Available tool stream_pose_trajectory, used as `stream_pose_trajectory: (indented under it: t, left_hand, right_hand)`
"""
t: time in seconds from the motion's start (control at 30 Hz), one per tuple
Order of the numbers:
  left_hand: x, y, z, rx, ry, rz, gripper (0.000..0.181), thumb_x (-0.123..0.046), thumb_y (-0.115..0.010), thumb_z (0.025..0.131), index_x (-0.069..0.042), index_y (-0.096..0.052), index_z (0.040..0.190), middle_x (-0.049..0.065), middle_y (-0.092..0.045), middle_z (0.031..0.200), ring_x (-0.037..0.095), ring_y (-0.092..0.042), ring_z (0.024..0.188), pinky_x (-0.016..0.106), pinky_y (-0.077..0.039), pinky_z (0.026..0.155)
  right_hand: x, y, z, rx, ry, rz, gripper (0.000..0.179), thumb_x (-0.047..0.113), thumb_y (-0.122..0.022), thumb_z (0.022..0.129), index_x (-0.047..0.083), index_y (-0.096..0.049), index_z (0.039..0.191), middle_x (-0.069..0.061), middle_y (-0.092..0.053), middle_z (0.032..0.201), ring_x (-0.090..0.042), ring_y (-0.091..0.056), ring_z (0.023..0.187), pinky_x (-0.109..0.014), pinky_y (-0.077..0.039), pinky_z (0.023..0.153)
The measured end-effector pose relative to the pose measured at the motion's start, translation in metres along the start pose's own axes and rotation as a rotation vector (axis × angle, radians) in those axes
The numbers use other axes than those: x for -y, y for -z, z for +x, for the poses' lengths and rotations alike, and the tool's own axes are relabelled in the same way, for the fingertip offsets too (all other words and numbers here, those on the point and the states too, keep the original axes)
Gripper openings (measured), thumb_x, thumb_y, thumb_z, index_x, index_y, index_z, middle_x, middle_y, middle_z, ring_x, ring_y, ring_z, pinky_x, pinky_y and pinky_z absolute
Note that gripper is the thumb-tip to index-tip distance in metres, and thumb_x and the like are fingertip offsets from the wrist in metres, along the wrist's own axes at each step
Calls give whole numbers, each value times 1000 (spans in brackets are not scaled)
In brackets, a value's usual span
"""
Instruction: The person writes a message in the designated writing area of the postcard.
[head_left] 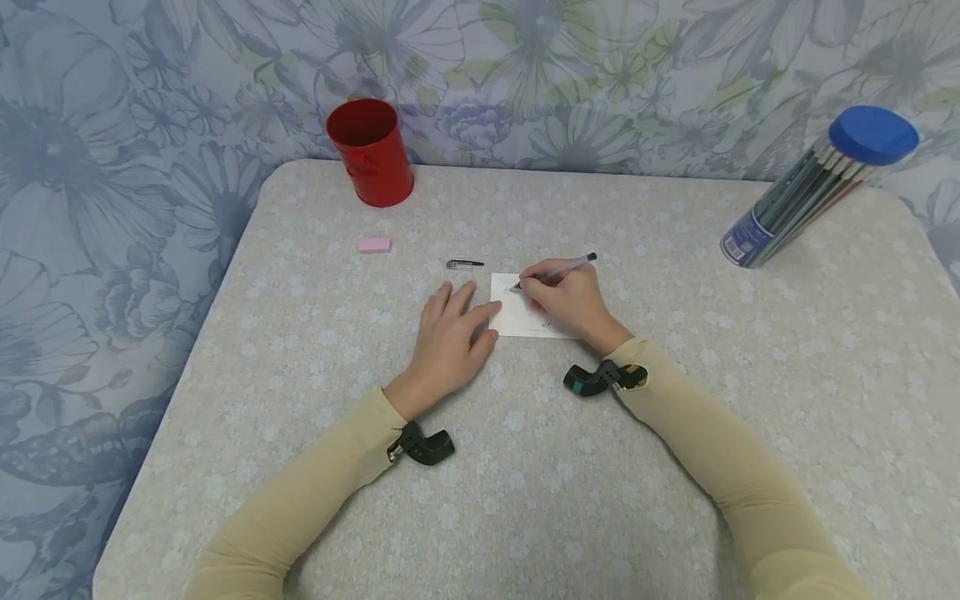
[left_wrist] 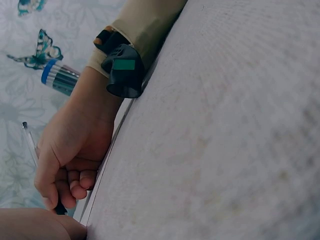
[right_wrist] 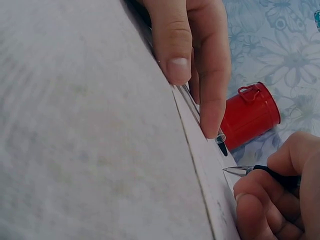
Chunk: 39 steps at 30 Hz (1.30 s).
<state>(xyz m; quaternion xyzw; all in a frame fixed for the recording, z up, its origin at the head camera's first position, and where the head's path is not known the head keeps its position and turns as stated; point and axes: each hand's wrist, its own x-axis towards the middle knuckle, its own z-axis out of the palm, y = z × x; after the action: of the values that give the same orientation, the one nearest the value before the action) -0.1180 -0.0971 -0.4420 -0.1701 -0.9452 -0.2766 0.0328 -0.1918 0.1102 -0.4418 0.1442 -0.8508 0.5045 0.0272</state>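
A small white card lies on the table with a few faint marks on it. My right hand pinches a pen whose metal tip points down at the card's upper left part; in the right wrist view the pen tip meets or nearly meets the paper. My left hand lies flat with spread fingers, its index finger and thumb at the card's left edge. Just beyond the left fingertips is a pen cap, black and clear. The left wrist view shows the right hand curled around the pen.
A pink eraser lies left of the pen cap. Behind it, near the wall, stands a red metal bucket. At the back right a tilted blue-lidded container holds several brushes or pencils. Both wrists carry black camera mounts.
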Motion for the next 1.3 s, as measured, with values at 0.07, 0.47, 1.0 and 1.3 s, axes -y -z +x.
stream_pose_trajectory:
  t: [0.07,0.47,1.0,1.3]
  left_hand:
    - [0,-1,0,-1,0,-1,38,-21,-62,99,-12,-67,136,25,-44,157,57,-27,149,73,-20,119]
    - [1,-1,0,-2,-1,2,38,-21,-61,99,-12,-67,136,25,-44,157,57,-27,149,73,-20,119]
    - [2,-2,1,-5,-8,8,38,-21,-61,99,-12,-67,135,25,-44,156,57,-28,148,73,-20,119]
    - [1,-2,0,-8,-7,1,38,-20,-62,98,-12,-67,135,26,-44,156,57,-28,148,73,-20,119]
  right_hand:
    - [0,0,0,-2,4,-3,13,11,-69,90,7,-81,92,-9,-73,64,-10,-60,50,-19,-40,48]
    - [2,0,0,6,-3,-1,15,13,-67,90,7,-81,92,-8,-72,64,-8,-59,51,-20,-42,49]
    - [3,1,-1,-15,-7,34,15,13,-68,90,5,-81,93,-10,-71,63,-7,-59,49,-19,-43,49]
    - [2,0,0,-27,-17,16,15,12,-66,90,5,-80,92,-11,-71,63,-9,-60,49,-19,-44,49]
